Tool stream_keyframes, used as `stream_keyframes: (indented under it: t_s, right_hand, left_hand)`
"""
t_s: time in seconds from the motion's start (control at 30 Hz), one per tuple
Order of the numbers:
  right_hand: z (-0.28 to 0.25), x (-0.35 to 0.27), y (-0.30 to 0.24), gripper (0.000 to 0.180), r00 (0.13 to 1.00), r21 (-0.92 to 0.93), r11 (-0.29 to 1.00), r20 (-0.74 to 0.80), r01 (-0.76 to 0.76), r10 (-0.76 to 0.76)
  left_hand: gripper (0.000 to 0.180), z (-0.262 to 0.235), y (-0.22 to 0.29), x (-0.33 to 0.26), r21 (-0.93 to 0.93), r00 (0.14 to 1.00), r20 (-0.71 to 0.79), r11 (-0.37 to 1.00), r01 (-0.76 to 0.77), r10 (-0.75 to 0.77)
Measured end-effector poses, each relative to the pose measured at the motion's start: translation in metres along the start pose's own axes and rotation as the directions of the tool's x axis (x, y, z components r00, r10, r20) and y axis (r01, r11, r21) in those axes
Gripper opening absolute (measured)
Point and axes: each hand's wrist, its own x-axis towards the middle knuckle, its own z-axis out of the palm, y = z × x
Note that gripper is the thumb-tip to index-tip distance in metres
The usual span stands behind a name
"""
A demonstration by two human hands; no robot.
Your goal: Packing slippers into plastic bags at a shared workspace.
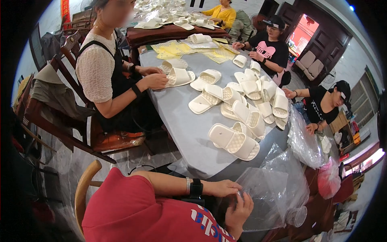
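Observation:
A clear plastic bag (266,189) lies flat at the table's near right corner. My left hand (221,188) pinches its left edge between thumb and fingers. Close below, my right hand (240,209) has its thumb and bent fingers on the same edge. The film is so clear that the exact grip is hard to see. Beyond the bag, the nearest cream slippers (234,139) lie stacked on the grey tabletop. A loose heap of cream slippers (252,94) spreads behind them.
More clear bags (302,141) hang over the table's right edge. A round clear cup-like thing (297,216) stands beside my bag. Across the grey table (177,121), a person (107,68) at left handles slippers; others sit at the far side and right. Yellow sheets (177,49) lie far back.

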Motion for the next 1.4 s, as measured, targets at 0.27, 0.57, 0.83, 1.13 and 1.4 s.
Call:
stream_keyframes:
  t_s: [0.27, 0.57, 0.83, 1.13, 1.4]
  right_hand:
    - [-0.019, -0.037, 0.04, 0.031, 0.928, -0.04, 0.941, -0.184, -0.336, 0.324]
    - [-0.072, -0.04, 0.03, 0.024, 0.861, -0.009, 0.914, -0.338, -0.406, 0.379]
    - [-0.045, -0.007, 0.038, 0.03, 0.918, -0.019, 0.968, -0.322, -0.25, 0.23]
    - [-0.051, 0.033, 0.041, 0.026, 0.959, -0.133, 0.978, -0.255, -0.159, 0.121]
    - [-0.06, 0.033, 0.057, 0.026, 0.958, -0.24, 0.945, -0.232, -0.223, 0.167]
  left_hand:
    - [0.042, 0.004, 0.012, 0.01, 0.231, 0.998, 0.043, 0.971, -0.055, 0.047]
    - [0.035, -0.001, 0.018, 0.027, 0.371, 0.973, -0.191, 0.927, -0.05, 0.129]
    - [0.042, -0.029, 0.074, 0.002, 0.556, 0.917, -0.263, 0.824, -0.11, 0.299]
    - [0.07, -0.135, 0.137, 0.024, 0.976, 0.841, -0.195, 0.019, 0.215, 0.505]
    - [0.094, -0.151, 0.139, 0.133, 0.958, 0.951, -0.257, -0.081, 0.274, 0.17]
